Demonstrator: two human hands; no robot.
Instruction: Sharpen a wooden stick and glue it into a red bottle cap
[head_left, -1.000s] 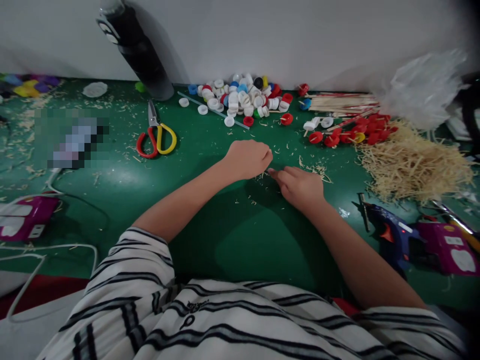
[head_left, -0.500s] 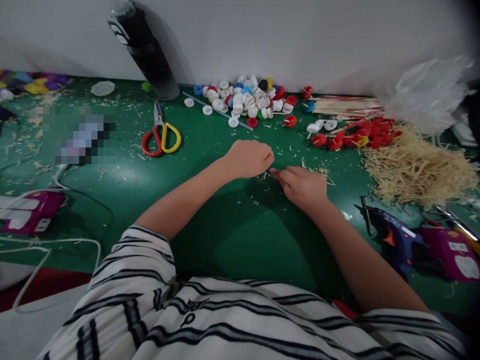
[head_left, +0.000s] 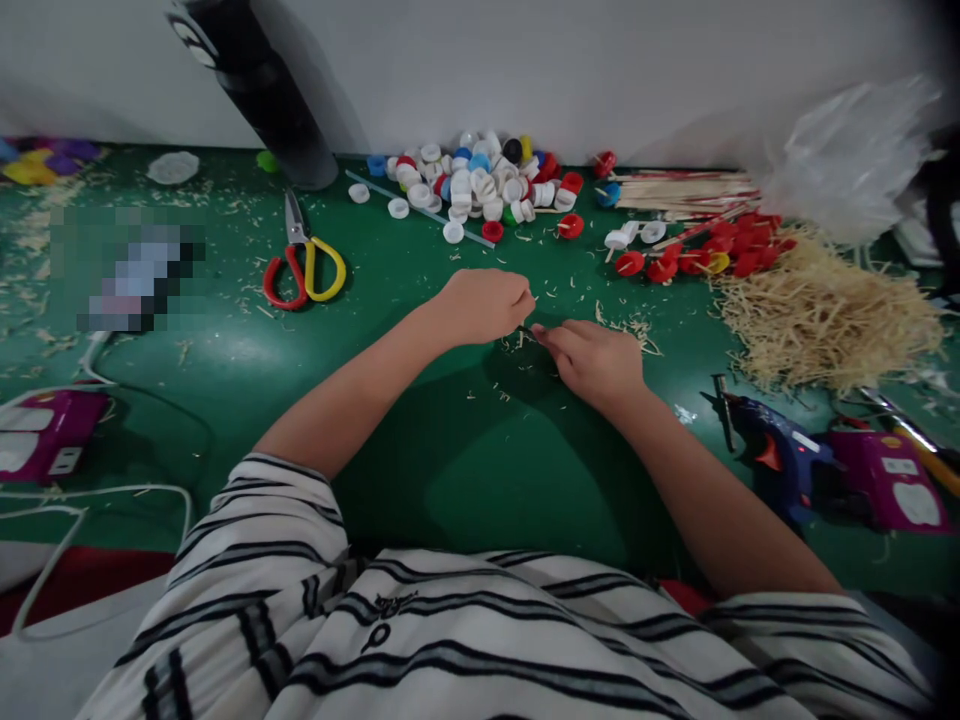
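Note:
My left hand (head_left: 487,305) is closed in a fist above the green table, knuckles up, and whatever it grips is hidden. Just to its right, my right hand (head_left: 596,365) is closed too, thumb and fingers pinched on a thin dark strip (head_left: 526,330) that points toward the left fist. The strip's kind is too small to tell. Fine pale shavings (head_left: 517,340) lie beneath the hands. Beyond them is a heap of bottle caps (head_left: 480,185), mostly white. To the right of that, red caps on sticks (head_left: 705,255) lie in a cluster.
Red-and-yellow scissors (head_left: 304,265) and a black bottle (head_left: 270,100) are at left, near a blurred phone (head_left: 139,275). At right are wooden sticks (head_left: 682,190), a heap of wood shavings (head_left: 832,310), a plastic bag (head_left: 847,170), a blue glue gun (head_left: 784,445) and a purple power socket (head_left: 892,480).
The view has shifted slightly. Both hands stay close together in nearly the same pose, and the dark strip between them shows more plainly now.

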